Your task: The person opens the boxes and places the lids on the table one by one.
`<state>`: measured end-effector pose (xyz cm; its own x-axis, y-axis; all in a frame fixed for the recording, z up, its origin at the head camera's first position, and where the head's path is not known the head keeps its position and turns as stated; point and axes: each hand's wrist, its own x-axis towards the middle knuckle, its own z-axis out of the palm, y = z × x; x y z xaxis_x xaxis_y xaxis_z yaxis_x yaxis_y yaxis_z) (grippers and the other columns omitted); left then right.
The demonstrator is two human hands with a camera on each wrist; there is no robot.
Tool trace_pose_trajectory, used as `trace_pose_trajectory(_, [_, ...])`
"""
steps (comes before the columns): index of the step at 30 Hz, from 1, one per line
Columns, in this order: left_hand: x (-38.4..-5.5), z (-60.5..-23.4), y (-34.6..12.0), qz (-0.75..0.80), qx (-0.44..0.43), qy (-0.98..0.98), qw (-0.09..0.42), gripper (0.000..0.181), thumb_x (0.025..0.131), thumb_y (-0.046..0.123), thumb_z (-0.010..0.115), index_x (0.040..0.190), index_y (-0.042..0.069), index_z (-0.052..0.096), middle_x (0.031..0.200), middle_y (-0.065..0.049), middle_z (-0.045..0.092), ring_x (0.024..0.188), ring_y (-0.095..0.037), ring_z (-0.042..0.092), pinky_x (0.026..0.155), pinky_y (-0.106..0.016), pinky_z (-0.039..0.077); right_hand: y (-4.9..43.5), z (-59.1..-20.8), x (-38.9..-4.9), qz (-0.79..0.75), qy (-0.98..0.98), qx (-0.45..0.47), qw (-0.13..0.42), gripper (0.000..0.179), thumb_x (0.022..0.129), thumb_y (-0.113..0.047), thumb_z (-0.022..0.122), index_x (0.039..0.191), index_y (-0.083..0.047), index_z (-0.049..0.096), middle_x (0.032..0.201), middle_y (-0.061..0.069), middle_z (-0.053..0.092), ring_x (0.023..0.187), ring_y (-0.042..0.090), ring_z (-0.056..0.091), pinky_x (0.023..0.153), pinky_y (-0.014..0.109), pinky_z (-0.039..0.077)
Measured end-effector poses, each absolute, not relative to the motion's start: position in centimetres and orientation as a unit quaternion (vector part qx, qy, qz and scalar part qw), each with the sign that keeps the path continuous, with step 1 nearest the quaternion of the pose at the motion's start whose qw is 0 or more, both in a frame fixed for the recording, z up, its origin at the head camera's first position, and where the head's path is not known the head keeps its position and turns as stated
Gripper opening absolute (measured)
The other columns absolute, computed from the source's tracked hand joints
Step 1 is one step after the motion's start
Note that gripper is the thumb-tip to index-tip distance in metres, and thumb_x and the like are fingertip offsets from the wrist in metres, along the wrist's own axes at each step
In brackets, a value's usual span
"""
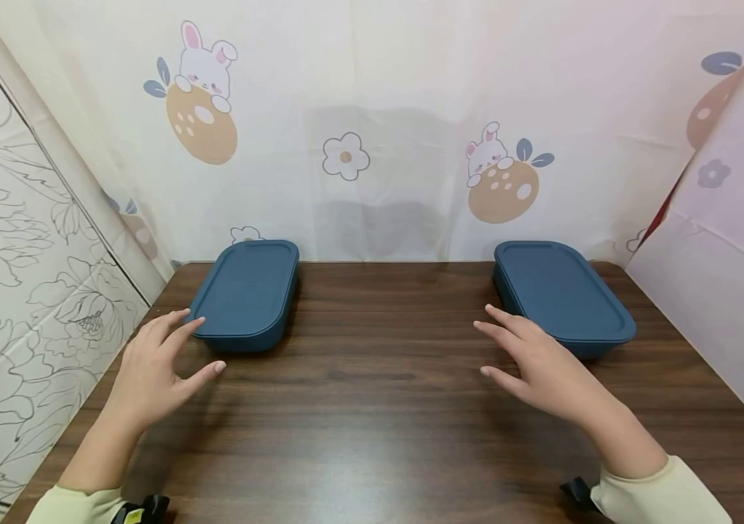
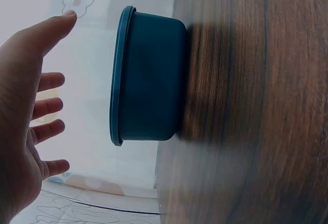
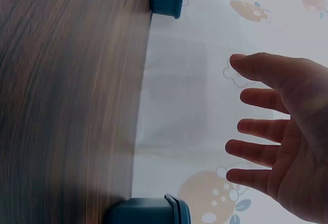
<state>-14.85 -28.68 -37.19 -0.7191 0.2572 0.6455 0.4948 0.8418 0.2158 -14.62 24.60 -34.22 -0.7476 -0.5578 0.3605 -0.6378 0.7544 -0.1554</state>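
Two dark blue lidded boxes stand on the brown wooden table. The left box (image 1: 247,287) is near the far left corner; its side shows in the left wrist view (image 2: 151,75). Toward the far right corner stands the right box (image 1: 562,287), lid on. My left hand (image 1: 156,367) hovers at the near end of the left box, fingers spread, holding nothing. In the left wrist view a gap shows between hand and box. Over the near left side of the right box hangs my right hand (image 1: 542,364), fingers spread and holding nothing, partly covering that box.
The wooden table (image 1: 372,407) reaches back to a pale curtain (image 1: 411,145) printed with rabbits and flowers. A white panel with line-drawn flowers (image 1: 25,269) borders the left side. Another printed cloth (image 1: 726,255) hangs along the right.
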Motion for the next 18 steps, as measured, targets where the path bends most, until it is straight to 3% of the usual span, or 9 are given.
trace_pose_trajectory(7, [-15.1,-37.5,-28.9,-0.21,-0.197,-0.91,0.299,0.066,0.069,0.034,0.085,0.122,0.002,0.063,0.127,-0.023,0.056,0.111,-0.048,0.05,0.088,-0.063,0.037,23.4,-34.7,-15.1,0.144,-0.927,0.323,0.126,0.062,0.086,-0.024,0.076,0.139,-0.006,0.051,0.147,0.019,0.042,0.128,0.038,0.045,0.096,0.055,0.044])
trace_pose_trajectory(18, [-15.3,-37.6,-29.4,-0.24,-0.168,-0.917,0.27,0.058,0.073,0.026,0.084,0.12,0.0,0.063,0.126,-0.023,0.055,0.113,-0.047,0.048,0.09,-0.062,0.037,21.0,-35.7,-15.8,0.171,-0.926,0.324,0.088,0.062,0.088,-0.031,0.074,0.141,-0.01,0.05,0.151,0.015,0.038,0.133,0.035,0.041,0.098,0.053,0.045])
